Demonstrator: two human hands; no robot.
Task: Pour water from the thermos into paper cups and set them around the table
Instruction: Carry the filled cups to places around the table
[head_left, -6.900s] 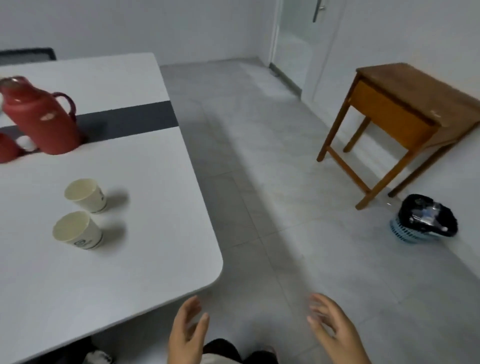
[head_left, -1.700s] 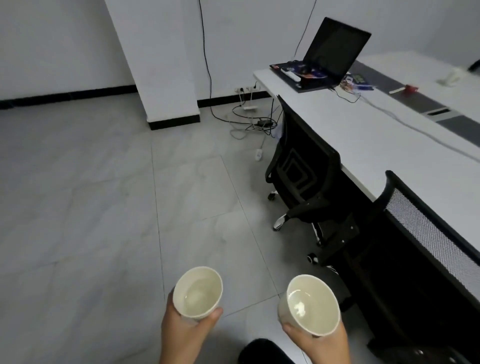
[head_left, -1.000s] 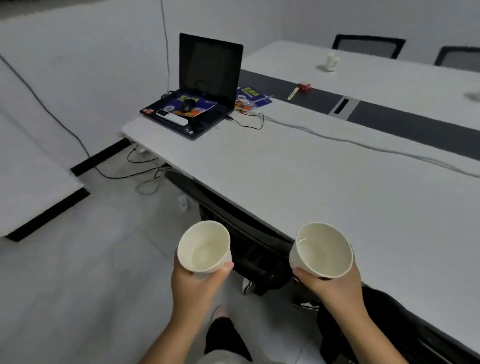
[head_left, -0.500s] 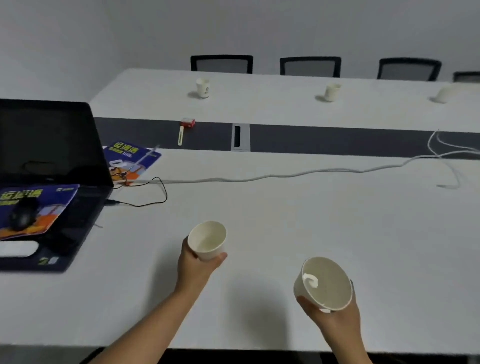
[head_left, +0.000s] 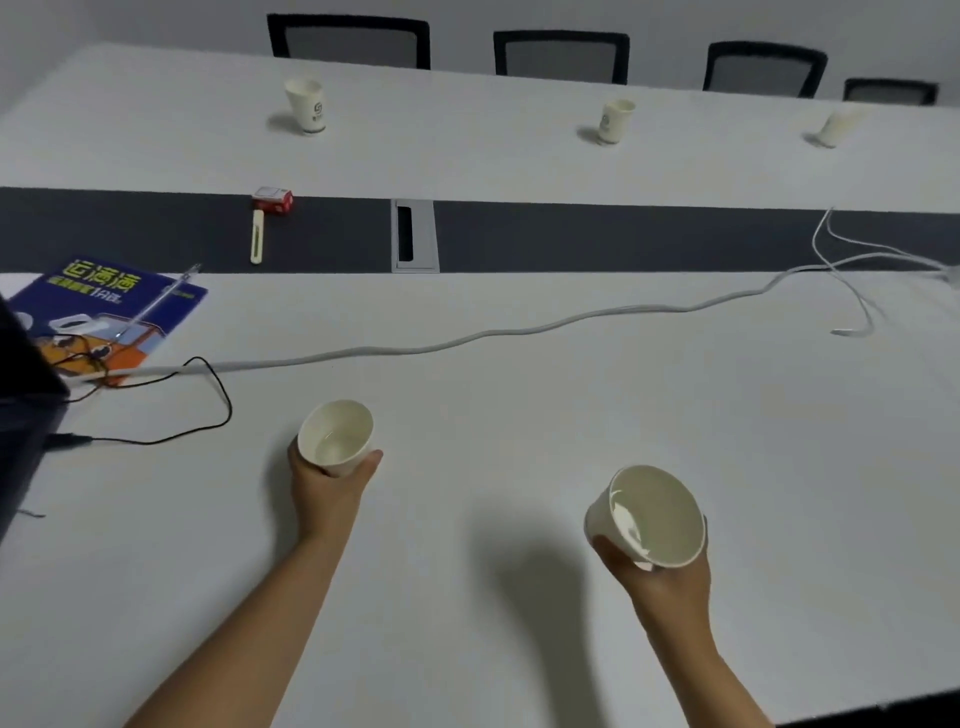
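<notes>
half a second before, the left hand (head_left: 327, 480) held its paper cup (head_left: 336, 438) higher over the table (head_left: 519, 415); now, fingers wrapped round it, the grip had it low near the black cable (head_left: 218, 395), seemingly landing at a near-side place, opposite three cups (head_left: 306, 106) already set on the far side. the right hand (head_left: 657, 571) clasped a second paper cup (head_left: 647, 514), tilted and aloft. whether the left cup's base touched was hidden, and the thermos was out of view.
</notes>
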